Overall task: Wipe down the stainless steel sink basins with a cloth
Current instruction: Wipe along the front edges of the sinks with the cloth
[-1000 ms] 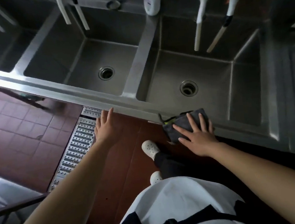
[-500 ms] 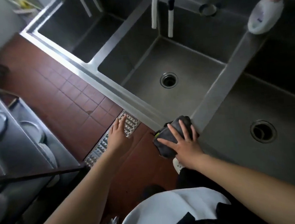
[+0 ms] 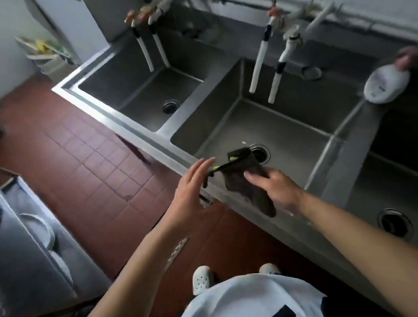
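Head view: cloth [image 3: 245, 180] hangs from right hand [image 3: 278, 186].

You had dim, flat daylight, brightest on the pale wall and the sink's front rim [image 3: 134, 129] at the upper left. The right basin [image 3: 408, 141] sat in deep shadow, nearly black. Soft sheen, no hard glare, lay on the middle basin [image 3: 289, 136] floor. Motion blur smeared your left hand [image 3: 190, 192], your right hand [image 3: 278, 185] and the cloth [image 3: 245, 180]; the bottle [image 3: 386, 84] was soft too. The wide lens bent the sink's lines at the edges.
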A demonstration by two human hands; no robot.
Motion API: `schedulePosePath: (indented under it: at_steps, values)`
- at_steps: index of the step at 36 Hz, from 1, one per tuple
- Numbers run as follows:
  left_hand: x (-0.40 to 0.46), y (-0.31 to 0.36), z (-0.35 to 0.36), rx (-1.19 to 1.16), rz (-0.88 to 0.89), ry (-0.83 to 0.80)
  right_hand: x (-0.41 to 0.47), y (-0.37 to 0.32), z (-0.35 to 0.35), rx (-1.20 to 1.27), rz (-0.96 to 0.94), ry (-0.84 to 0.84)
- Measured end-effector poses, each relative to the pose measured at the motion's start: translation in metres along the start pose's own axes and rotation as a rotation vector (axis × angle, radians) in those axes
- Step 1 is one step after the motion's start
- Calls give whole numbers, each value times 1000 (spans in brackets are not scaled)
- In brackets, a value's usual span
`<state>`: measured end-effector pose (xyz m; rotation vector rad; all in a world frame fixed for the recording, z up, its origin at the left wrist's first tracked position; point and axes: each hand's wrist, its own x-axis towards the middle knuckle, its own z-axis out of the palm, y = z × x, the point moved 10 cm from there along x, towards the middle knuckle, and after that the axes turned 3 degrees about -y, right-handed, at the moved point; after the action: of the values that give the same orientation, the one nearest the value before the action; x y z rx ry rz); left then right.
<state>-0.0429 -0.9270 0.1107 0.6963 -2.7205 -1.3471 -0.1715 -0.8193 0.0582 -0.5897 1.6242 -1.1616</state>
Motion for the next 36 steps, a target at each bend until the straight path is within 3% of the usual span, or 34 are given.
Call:
schedulePosePath:
  at_steps: [5, 9, 12, 20, 27, 31, 36]
  values:
    - [15, 46, -20, 48, 206, -265, -28, -32, 50, -111, -10, -163]
    - [17, 55, -11, 190, 348, -504, -45, -40, 82, -395, -20, -183]
    - [10, 52, 3, 308, 409, -649, -59, -36, 81, -395, 37, -115]
    - [13, 14, -49, 74, 340, -449, -84, -5, 71, -131, 158, 59]
    - [-2, -84, -116, -273, 82, -317, -34, -8, 95, 215, -1, 323]
    - [-12, -134, -150, -462, -70, -191, 10, -31, 118, 282, -24, 298]
    - [-7, -194, -196, -615, -213, -25, 83, -73, 139, 144, -31, 229]
